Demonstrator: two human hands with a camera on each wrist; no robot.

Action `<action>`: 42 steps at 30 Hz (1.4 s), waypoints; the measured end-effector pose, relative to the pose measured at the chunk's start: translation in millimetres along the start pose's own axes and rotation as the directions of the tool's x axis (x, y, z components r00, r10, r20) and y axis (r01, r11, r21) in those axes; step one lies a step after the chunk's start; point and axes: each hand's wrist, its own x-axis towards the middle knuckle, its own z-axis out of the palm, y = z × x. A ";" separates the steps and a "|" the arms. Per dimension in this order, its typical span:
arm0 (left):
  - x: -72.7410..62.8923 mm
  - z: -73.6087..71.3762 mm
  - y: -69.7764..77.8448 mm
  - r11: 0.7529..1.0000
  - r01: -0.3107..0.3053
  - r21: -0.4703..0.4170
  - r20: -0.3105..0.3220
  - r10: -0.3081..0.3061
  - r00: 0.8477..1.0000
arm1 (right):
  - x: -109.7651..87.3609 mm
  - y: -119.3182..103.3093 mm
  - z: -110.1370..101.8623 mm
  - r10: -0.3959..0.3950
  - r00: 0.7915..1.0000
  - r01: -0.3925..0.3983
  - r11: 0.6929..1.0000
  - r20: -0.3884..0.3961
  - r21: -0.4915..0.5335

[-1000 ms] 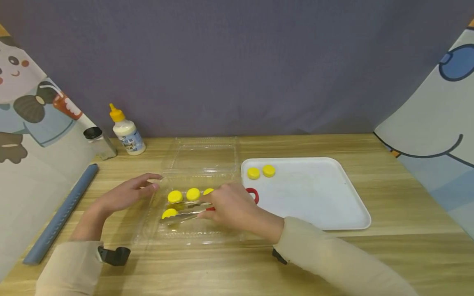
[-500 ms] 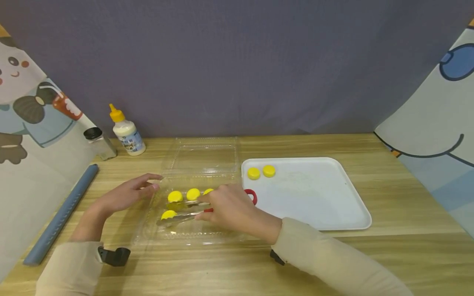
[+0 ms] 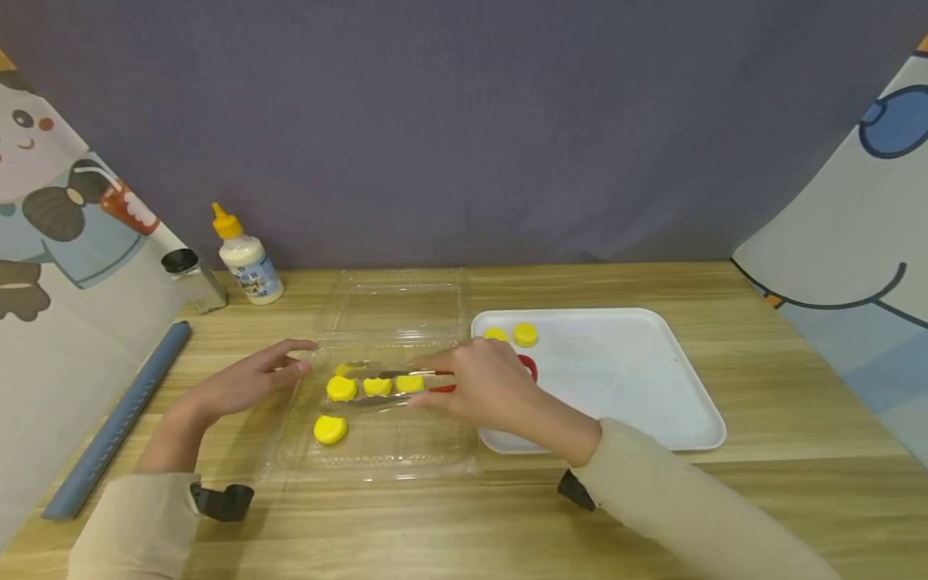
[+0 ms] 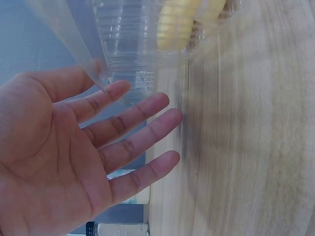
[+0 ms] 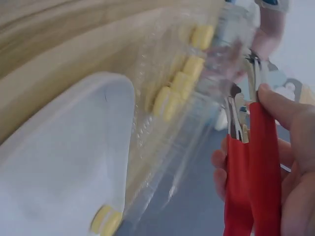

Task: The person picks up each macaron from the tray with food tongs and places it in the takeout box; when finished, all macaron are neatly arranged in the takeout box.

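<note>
My right hand (image 3: 489, 387) grips red-handled metal tongs (image 5: 263, 167). In the head view their two arms are apart, overlapping the back row of yellow macarons (image 3: 341, 388) in the clear plastic container (image 3: 428, 447). One more macaron (image 3: 330, 429) sits in front of that row, by itself. In the right wrist view the macarons show a pale band round the middle. My left hand (image 3: 250, 379) is at the container's back left corner. In the left wrist view its thumb and forefinger pinch the plastic edge (image 4: 101, 73), the other fingers spread straight.
A white tray (image 3: 616, 387) with two macarons (image 3: 525, 334) at its back left stands right of the container. The container's clear lid (image 3: 406, 302) lies folded back. A white bottle (image 3: 251, 270), a black-capped jar (image 3: 199, 283) and a grey-blue bar (image 3: 119, 423) are at the left.
The right hand has moved back and to the right with the tongs, from round the front macaron to over the back row. That macaron remains in the container. The left hand stays in place.
</note>
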 end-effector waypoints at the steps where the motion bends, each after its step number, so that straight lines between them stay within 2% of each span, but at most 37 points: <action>1: 0.2 0.0 0.2 1.000 0.001 0.000 0.003 -0.001 1.000 | -2.1 2.5 -2.5 0.001 1.000 -0.001 1.000 -0.014 0.011; 6: 0.4 0.0 1.0 1.000 0.005 0.004 0.012 -0.005 1.000 | -12.4 16.1 -14.5 0.006 0.997 -0.003 0.999 -0.078 0.032; 11: 0.4 -0.2 2.5 1.000 0.017 0.003 0.022 -0.017 1.000 | -21.6 32.3 -28.0 0.001 0.992 -0.001 1.000 -0.127 -0.002; 15: 0.2 -0.1 3.4 0.999 0.032 -0.001 0.025 -0.032 0.999 | -30.0 46.6 -38.5 0.035 0.988 -0.033 0.999 -0.153 0.015; 28: -0.3 -0.5 2.9 1.000 0.024 0.001 0.021 -0.024 0.999 | -60.0 85.9 -67.2 0.164 0.974 -0.165 0.986 -0.159 0.010; 34: -0.5 -0.6 2.4 1.000 0.013 0.002 0.024 -0.013 1.000 | -73.5 103.4 -70.7 0.194 0.966 -0.203 0.978 -0.168 -0.041; 42: -0.6 -0.3 2.5 1.000 0.005 -0.002 0.026 -0.005 1.000 | -86.3 128.0 -70.3 0.229 0.957 -0.242 0.969 -0.176 -0.054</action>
